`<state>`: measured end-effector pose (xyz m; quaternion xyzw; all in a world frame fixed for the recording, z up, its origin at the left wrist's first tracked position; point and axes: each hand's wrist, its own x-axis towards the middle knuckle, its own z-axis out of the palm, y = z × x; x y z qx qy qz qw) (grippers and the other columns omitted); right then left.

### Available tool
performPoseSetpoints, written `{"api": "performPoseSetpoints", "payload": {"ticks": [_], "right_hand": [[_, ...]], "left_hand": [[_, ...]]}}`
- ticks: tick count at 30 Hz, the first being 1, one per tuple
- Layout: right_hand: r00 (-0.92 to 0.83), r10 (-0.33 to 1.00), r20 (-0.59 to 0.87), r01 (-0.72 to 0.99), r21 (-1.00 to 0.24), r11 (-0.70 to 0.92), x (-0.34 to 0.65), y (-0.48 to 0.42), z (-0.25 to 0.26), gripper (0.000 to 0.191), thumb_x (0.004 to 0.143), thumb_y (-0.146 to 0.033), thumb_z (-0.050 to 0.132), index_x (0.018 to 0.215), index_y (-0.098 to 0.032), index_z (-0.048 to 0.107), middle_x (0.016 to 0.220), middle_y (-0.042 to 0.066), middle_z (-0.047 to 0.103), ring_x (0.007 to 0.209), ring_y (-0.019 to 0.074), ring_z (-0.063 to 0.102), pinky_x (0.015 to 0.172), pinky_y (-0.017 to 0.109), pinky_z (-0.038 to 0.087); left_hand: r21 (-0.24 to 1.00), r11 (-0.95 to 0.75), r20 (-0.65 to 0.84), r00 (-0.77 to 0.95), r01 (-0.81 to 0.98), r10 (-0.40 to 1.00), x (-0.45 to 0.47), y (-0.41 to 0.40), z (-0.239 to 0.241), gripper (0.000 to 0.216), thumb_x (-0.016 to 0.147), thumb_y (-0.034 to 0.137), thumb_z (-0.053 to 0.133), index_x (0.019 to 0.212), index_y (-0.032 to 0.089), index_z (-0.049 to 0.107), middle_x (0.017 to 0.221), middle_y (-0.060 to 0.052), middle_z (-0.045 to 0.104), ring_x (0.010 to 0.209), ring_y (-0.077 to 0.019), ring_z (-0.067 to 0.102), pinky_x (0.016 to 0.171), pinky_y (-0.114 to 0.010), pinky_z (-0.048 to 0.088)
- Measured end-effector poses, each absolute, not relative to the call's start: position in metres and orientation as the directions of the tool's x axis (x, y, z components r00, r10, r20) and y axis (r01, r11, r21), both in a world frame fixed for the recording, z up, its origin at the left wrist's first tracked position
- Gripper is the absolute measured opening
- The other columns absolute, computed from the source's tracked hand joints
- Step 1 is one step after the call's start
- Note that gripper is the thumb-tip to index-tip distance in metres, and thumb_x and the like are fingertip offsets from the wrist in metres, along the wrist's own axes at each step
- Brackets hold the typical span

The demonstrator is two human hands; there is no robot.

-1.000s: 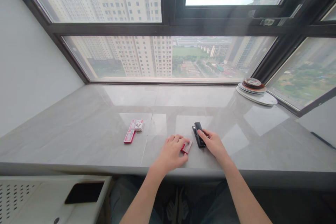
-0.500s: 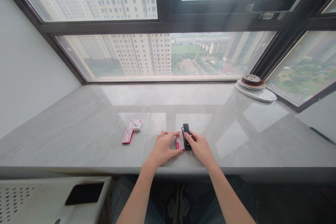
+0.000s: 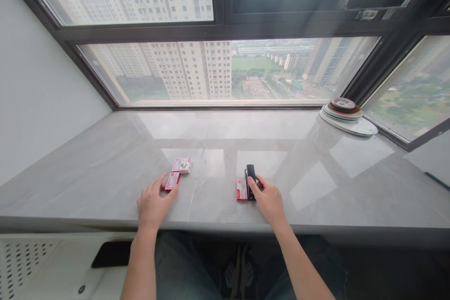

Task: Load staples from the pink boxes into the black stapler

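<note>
My right hand (image 3: 267,197) is closed round a black stapler (image 3: 251,183) resting on the grey countertop, thumb on top. Against the stapler's left side lies a flat red-and-white box (image 3: 241,190), which no finger of my left hand touches. At the left, my left hand (image 3: 154,201) has its thumb and fingers on either side of another small red-and-white box (image 3: 172,180), pinching it at the near end. Just beyond that box, a white box with a grey picture (image 3: 184,165) sits against a further red-and-white box (image 3: 176,164).
Stacked plates (image 3: 346,117) stand in the far right corner by the window. A dark window frame (image 3: 218,108) borders the countertop (image 3: 116,173) at the back. Below its front edge, at left, is a white perforated cabinet (image 3: 59,267).
My left hand has let go of the box beside the stapler and moved left to the near box of the group. My right hand stays on the stapler. The camera view has shifted slightly.
</note>
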<state>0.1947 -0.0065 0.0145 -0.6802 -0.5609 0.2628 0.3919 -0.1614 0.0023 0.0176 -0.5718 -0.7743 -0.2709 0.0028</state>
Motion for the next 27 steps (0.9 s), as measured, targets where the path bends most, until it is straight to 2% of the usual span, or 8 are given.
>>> {"api": "performPoseSetpoints", "payload": {"ticks": [3,6,8,11,14,18,22,27], "right_hand": [[0.241,0.967,0.078,0.566,-0.821,-0.075,0.195,-0.007,0.014,0.057,0.095,-0.072,0.047,0.109,-0.026,0.077,0.069,0.003,0.065,0.064,0.0204,0.058,0.059,0.029,0.036],[0.241,0.967,0.086,0.571,-0.818,-0.070,0.195,-0.007,0.012,0.056,0.095,-0.072,0.047,0.112,-0.026,0.076,0.069,0.002,0.064,0.065,0.0210,0.058,0.060,0.029,0.037],[0.237,0.966,0.098,0.574,-0.816,-0.058,0.195,-0.007,0.012,0.057,0.095,-0.072,0.047,0.112,-0.026,0.076,0.069,0.003,0.064,0.065,0.0213,0.059,0.060,0.030,0.037],[0.231,0.967,0.107,0.592,-0.804,-0.053,0.193,-0.007,0.013,0.057,0.096,-0.071,0.045,0.108,-0.025,0.077,0.069,0.004,0.065,0.064,0.0217,0.059,0.060,0.030,0.036],[0.233,0.967,0.103,0.613,-0.788,-0.063,0.192,-0.006,0.014,0.057,0.097,-0.071,0.043,0.106,-0.026,0.078,0.068,0.004,0.066,0.063,0.0216,0.059,0.059,0.030,0.035],[0.219,0.969,0.118,0.625,-0.779,-0.047,0.191,-0.007,0.015,0.057,0.097,-0.071,0.043,0.107,-0.027,0.078,0.067,0.003,0.065,0.063,0.0210,0.060,0.060,0.029,0.036],[0.214,0.969,0.124,0.630,-0.775,-0.040,0.192,-0.008,0.016,0.058,0.097,-0.071,0.043,0.111,-0.027,0.077,0.067,0.002,0.065,0.064,0.0207,0.060,0.061,0.028,0.036],[0.191,0.973,0.128,0.635,-0.772,-0.023,0.194,-0.008,0.017,0.057,0.097,-0.071,0.042,0.105,-0.027,0.078,0.065,0.002,0.064,0.061,0.0194,0.058,0.060,0.029,0.035]], "left_hand": [[0.379,0.016,0.188,-0.094,0.925,0.978,-0.164,-0.007,0.019,0.057,0.089,0.049,0.060,0.143,0.033,0.057,0.100,-0.004,0.067,0.099,-0.0282,0.061,0.094,-0.040,0.047],[0.422,-0.133,0.088,0.106,0.897,0.990,-0.147,-0.017,0.030,0.065,0.086,0.053,0.064,0.147,0.033,0.054,0.110,-0.004,0.068,0.107,-0.0286,0.062,0.097,-0.040,0.047],[0.488,-0.166,0.021,0.178,0.857,0.984,-0.136,-0.019,0.039,0.069,0.083,0.054,0.068,0.147,0.034,0.053,0.119,-0.004,0.068,0.111,-0.0284,0.062,0.098,-0.039,0.048],[0.581,-0.137,-0.068,0.215,0.802,0.974,-0.119,-0.016,0.050,0.062,0.079,0.052,0.072,0.136,0.032,0.060,0.110,-0.001,0.070,0.096,-0.0250,0.066,0.086,-0.035,0.052],[0.629,-0.202,0.009,0.253,0.751,0.967,-0.089,-0.007,0.055,0.055,0.076,0.052,0.076,0.124,0.030,0.064,0.107,-0.001,0.069,0.086,-0.0213,0.066,0.079,-0.033,0.052],[0.646,-0.360,0.174,0.330,0.673,0.928,-0.039,0.006,0.057,0.049,0.075,0.047,0.078,0.119,0.030,0.066,0.118,-0.003,0.066,0.096,-0.0225,0.066,0.083,-0.033,0.053],[0.643,-0.455,0.195,0.443,0.616,0.875,-0.010,0.017,0.057,0.048,0.075,0.045,0.079,0.119,0.031,0.068,0.113,-0.003,0.069,0.101,-0.0245,0.066,0.087,-0.035,0.053],[0.598,-0.531,0.208,0.524,0.600,0.826,-0.002,0.022,0.054,0.048,0.072,0.049,0.083,0.115,0.032,0.069,0.108,-0.002,0.069,0.104,-0.0258,0.063,0.089,-0.037,0.051]]}}
